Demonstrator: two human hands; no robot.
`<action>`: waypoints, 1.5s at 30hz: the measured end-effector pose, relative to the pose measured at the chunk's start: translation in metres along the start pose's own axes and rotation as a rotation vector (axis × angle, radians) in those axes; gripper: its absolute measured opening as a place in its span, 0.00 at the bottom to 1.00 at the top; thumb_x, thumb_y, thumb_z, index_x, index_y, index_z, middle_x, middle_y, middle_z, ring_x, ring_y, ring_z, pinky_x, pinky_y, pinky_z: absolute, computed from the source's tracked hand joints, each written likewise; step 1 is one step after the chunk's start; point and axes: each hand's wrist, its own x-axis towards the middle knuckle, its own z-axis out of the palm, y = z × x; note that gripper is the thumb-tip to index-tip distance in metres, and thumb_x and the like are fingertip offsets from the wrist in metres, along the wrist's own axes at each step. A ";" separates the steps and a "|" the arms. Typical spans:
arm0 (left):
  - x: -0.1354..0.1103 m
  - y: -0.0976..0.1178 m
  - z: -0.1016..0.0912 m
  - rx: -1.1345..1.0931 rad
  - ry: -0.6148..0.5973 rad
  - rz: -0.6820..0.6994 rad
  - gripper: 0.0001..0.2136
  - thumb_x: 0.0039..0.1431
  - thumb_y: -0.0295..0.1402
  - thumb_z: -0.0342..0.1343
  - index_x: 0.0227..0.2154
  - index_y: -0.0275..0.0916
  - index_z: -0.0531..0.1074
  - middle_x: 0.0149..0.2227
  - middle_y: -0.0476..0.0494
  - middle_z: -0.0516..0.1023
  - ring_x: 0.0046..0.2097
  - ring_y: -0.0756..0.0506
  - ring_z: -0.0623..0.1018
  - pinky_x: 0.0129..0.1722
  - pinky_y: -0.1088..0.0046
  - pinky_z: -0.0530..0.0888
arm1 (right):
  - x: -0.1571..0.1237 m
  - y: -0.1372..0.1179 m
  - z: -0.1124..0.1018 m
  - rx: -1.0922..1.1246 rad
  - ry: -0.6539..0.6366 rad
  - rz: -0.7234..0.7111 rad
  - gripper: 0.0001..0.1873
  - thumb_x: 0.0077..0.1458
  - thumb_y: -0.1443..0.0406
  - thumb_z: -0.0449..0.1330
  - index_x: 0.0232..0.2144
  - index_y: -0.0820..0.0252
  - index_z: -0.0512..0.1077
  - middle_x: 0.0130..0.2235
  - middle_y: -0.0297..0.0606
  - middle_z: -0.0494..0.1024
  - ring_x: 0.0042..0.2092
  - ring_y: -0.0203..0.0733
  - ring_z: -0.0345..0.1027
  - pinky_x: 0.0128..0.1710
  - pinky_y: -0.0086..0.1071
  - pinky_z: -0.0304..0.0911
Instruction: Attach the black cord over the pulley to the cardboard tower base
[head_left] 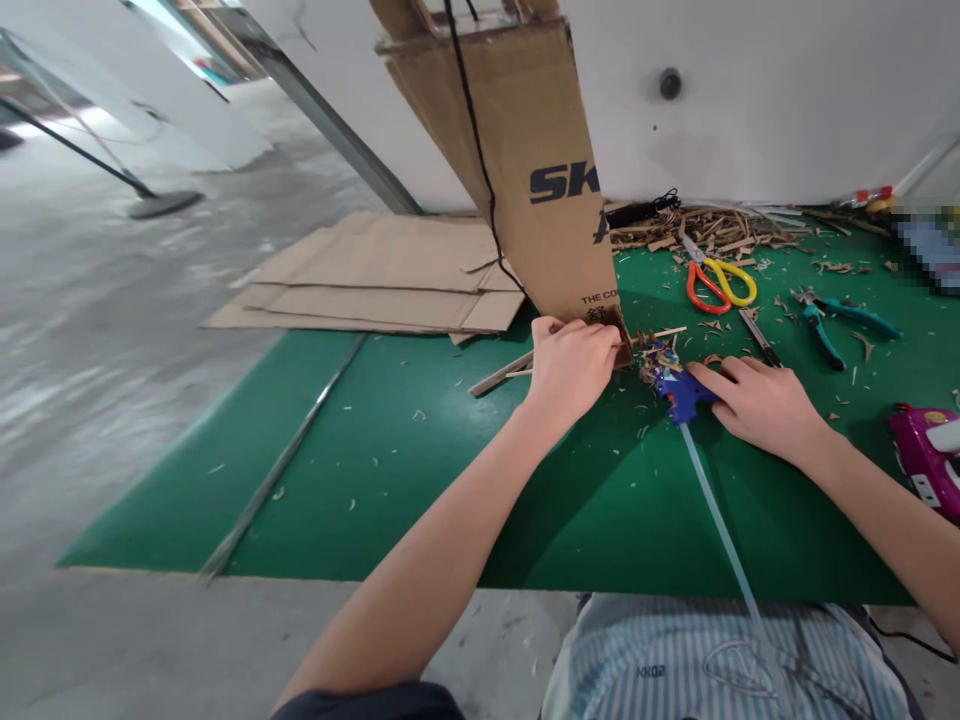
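Note:
A tall cardboard structure (pixel 540 130) with dark printing rises from the green table (pixel 420 470). At its lower end my left hand (pixel 574 365) is closed, its curled fingers against the cardboard's bottom edge; the fingertips are partly hidden. Thin cardboard strips (pixel 501 376) stick out to the left beneath that hand. My right hand (pixel 765 405) has its fingers on the handle of a blue hot glue gun (pixel 681 396), which is low over the table. A long translucent glue stick (pixel 716 500) trails from the gun toward my lap. Cardboard scraps cluster around the gun's front.
Flat cardboard sheets (pixel 390 265) lie at the back left. Scissors (pixel 716 283), a utility knife (pixel 761 338), cutting pliers (pixel 840 320) and a magenta power strip (pixel 926 455) are on the right. Scraps (pixel 720 232) pile along the white wall (pixel 757 110). A black cord (pixel 480 150) hangs over the structure.

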 end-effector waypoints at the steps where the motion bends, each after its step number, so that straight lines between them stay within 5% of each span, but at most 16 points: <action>1: 0.000 0.000 0.000 0.007 0.006 0.000 0.11 0.64 0.27 0.48 0.30 0.41 0.74 0.33 0.44 0.83 0.38 0.41 0.76 0.48 0.55 0.56 | 0.000 0.000 0.000 -0.003 0.000 -0.010 0.25 0.62 0.67 0.51 0.60 0.50 0.68 0.43 0.40 0.79 0.37 0.42 0.71 0.27 0.34 0.43; 21: 0.000 -0.001 0.003 0.026 0.068 -0.023 0.10 0.62 0.25 0.48 0.29 0.42 0.72 0.31 0.43 0.81 0.38 0.41 0.77 0.49 0.54 0.59 | 0.000 -0.001 0.000 0.004 0.004 -0.001 0.24 0.63 0.67 0.50 0.59 0.50 0.68 0.41 0.41 0.78 0.38 0.42 0.70 0.26 0.33 0.41; 29: -0.001 0.000 0.000 0.079 0.048 0.005 0.10 0.63 0.24 0.46 0.33 0.40 0.72 0.34 0.39 0.81 0.39 0.39 0.77 0.46 0.55 0.59 | -0.007 0.027 -0.002 0.040 0.112 0.236 0.25 0.62 0.66 0.50 0.60 0.53 0.68 0.41 0.42 0.77 0.44 0.45 0.70 0.27 0.32 0.48; 37: -0.003 0.001 0.000 0.079 0.072 0.061 0.10 0.64 0.27 0.47 0.31 0.41 0.72 0.34 0.42 0.83 0.39 0.41 0.75 0.46 0.56 0.57 | -0.006 0.008 -0.002 0.006 0.059 -0.012 0.23 0.63 0.67 0.51 0.59 0.50 0.69 0.38 0.39 0.76 0.39 0.43 0.69 0.28 0.34 0.46; 45: -0.003 0.001 0.000 0.075 0.057 0.057 0.12 0.65 0.26 0.45 0.30 0.41 0.72 0.33 0.42 0.83 0.38 0.41 0.74 0.46 0.56 0.56 | -0.003 0.002 -0.002 -0.018 0.053 -0.056 0.24 0.63 0.66 0.51 0.59 0.49 0.69 0.39 0.40 0.77 0.38 0.42 0.68 0.28 0.34 0.42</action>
